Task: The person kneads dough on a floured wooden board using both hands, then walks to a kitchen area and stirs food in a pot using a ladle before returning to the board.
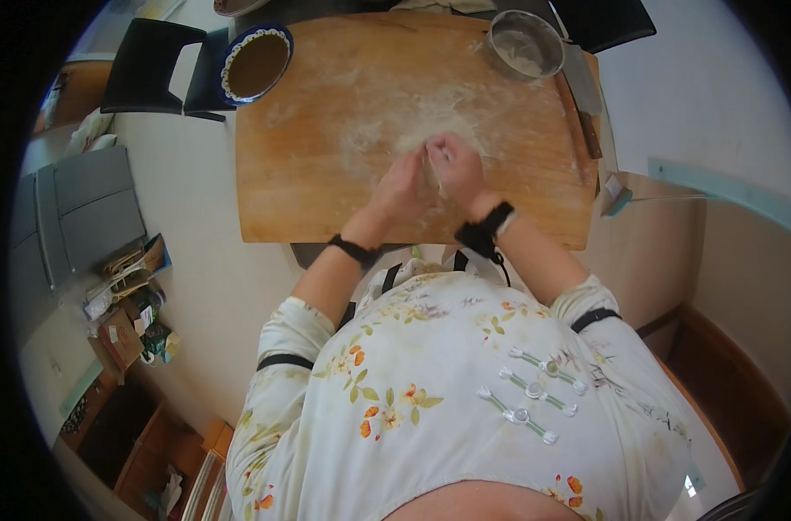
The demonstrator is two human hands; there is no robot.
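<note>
Two hands meeting over one very floury board

Both hands are up close together over the near half of a big wooden board (300,174), roughly mid-width. The right hand (459,165) has its fingers curled in, and the left hand (404,184) sits right beside it, its fingertips near the right hand's. A pale bit (430,174) shows in the gap between them, but it's too blurry to say whether it's dough or just flour showing through. So honestly I can't tell if either hand is gripping anything.

Loads of loose flour (430,108) on the wood, thickest just past the fingers and thinning out toward the far side.

Around the edges: far left corner has a bowl with a blue and white rim (226,74), something brown filling it. Far right there's a metal bowl (497,56) with white powder inside. Next to that, along the right side, lie a wide-bladed knife (584,82) and a thin wooden stick (570,117), side by side.

Black bands on both wrists, flowery white top, and a black chair (152,65) beyond the board's left side.
</note>
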